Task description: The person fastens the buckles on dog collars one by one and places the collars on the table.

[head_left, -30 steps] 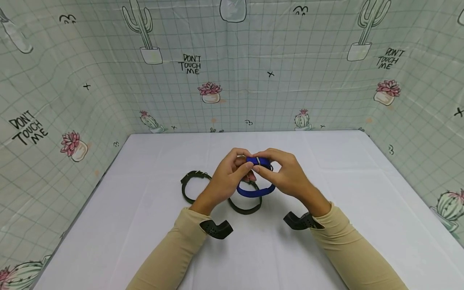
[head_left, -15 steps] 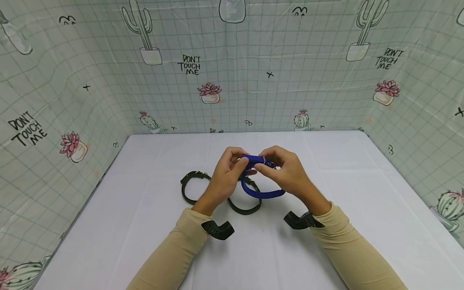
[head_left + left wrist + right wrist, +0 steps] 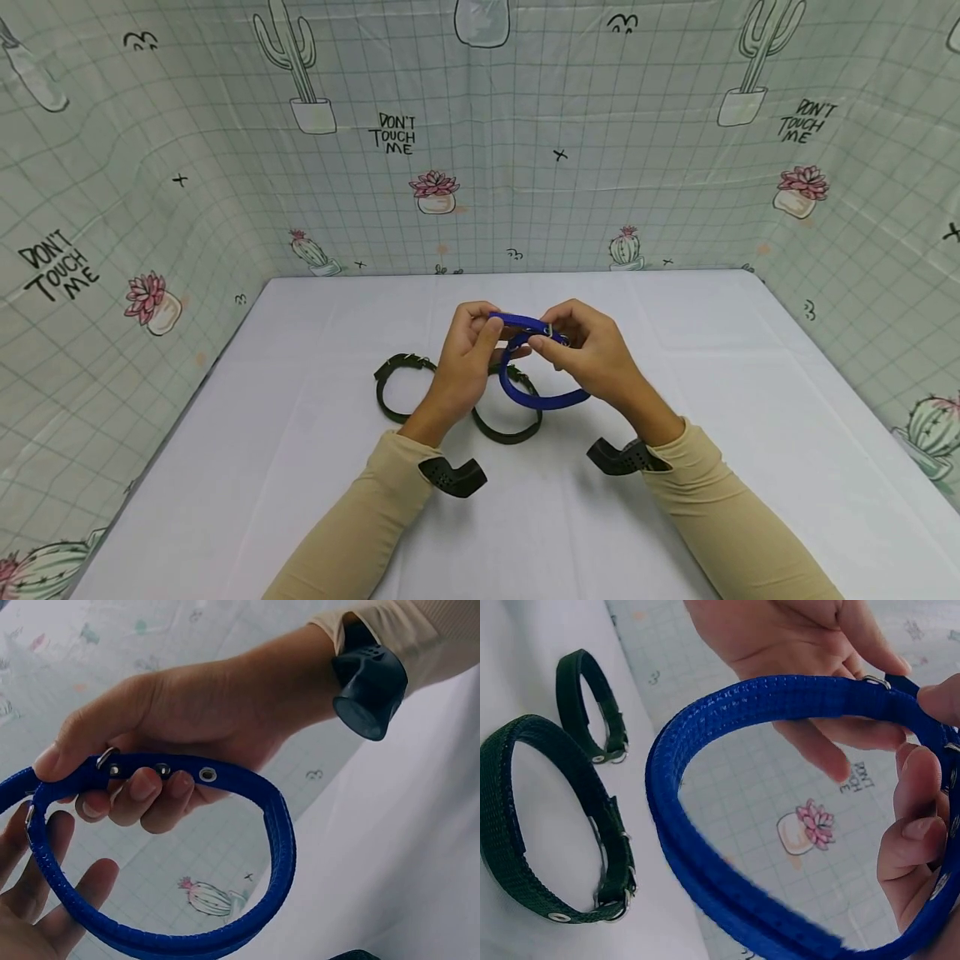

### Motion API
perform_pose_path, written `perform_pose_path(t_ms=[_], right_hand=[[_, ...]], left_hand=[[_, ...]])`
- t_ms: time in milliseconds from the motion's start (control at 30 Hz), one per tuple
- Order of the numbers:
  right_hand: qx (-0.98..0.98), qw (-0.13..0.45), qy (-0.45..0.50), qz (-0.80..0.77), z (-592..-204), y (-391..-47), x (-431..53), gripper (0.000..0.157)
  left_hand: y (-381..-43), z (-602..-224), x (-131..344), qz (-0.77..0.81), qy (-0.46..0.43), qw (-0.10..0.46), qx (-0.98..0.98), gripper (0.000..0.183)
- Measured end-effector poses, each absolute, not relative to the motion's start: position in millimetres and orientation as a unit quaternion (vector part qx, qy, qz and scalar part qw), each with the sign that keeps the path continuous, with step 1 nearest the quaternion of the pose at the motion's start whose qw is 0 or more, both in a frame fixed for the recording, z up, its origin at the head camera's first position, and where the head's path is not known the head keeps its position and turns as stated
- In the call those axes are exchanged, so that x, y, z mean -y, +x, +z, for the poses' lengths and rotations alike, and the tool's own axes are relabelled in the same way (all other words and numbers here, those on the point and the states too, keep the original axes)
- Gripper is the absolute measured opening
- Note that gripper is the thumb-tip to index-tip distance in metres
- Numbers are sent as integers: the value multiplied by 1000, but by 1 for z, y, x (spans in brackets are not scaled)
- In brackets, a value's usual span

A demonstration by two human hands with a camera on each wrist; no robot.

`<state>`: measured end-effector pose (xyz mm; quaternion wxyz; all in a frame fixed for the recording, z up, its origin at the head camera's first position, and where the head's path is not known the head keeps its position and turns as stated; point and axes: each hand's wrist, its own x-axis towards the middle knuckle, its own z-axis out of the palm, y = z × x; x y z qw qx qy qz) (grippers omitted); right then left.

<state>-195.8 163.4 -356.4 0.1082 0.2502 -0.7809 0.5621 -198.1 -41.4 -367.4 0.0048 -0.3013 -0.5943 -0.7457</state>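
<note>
Both hands hold a blue collar (image 3: 546,403) above the table, its loop hanging below them. My left hand (image 3: 463,358) pinches the strap on the left between thumb and fingers. On the other side, my right hand (image 3: 600,358) grips the collar beside its metal buckle (image 3: 550,331). The left wrist view shows metal eyelets (image 3: 208,775) along the blue band and a small metal ring (image 3: 107,757) near the right thumb. Part of the strap is hidden behind the fingers.
Two dark green collars lie on the white-covered table: one on the left (image 3: 384,396), the other (image 3: 510,437) below the hands and partly covered by them. A patterned cloth (image 3: 517,208) stands behind and at both sides.
My left hand has moved a little left, away from the right, drawing out the strap by the buckle. The blue loop has shifted right and shows wider. The green collars have stayed put.
</note>
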Motion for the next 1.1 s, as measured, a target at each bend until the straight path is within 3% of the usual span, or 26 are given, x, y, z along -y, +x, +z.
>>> perform_pose_path(t_ms=[633,1100], right_hand=[[776,112,256,565,-357,-197,-164,13],[736,153,234,616,-364,-196,-156,13]], left_hand=[[-196,-365,43,-752,-282,27,595,30],[-192,-371,31,-729,-256,43,633,26]])
